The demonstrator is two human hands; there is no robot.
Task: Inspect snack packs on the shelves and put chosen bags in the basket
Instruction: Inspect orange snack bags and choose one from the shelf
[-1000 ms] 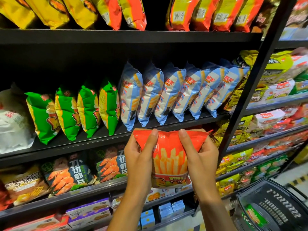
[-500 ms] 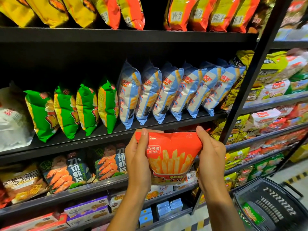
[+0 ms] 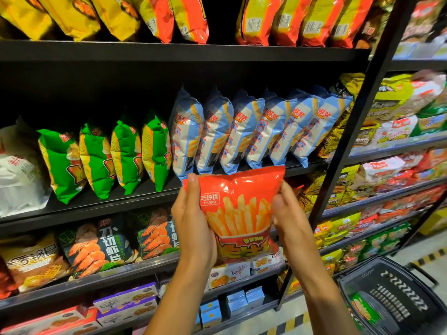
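Note:
An orange-red snack bag (image 3: 238, 213) printed with french fries is held upright in front of the shelves, its front facing me. My left hand (image 3: 193, 226) grips its left edge, thumb on the front near the top corner. My right hand (image 3: 287, 221) grips its right edge. A dark plastic basket (image 3: 391, 298) stands on the floor at the lower right, with a green pack (image 3: 362, 310) lying inside it.
Black shelves (image 3: 145, 199) hold rows of bags: green ones (image 3: 96, 158) on the left, blue-and-white ones (image 3: 242, 131) in the middle, yellow and orange ones (image 3: 169, 15) above. A black upright post (image 3: 350, 141) divides the shelving. Boxes sit on the lowest shelves.
The bag was crumpled between both thumbs; now it stands flatter and a little higher, its full front showing. Both hands have shifted to its side edges.

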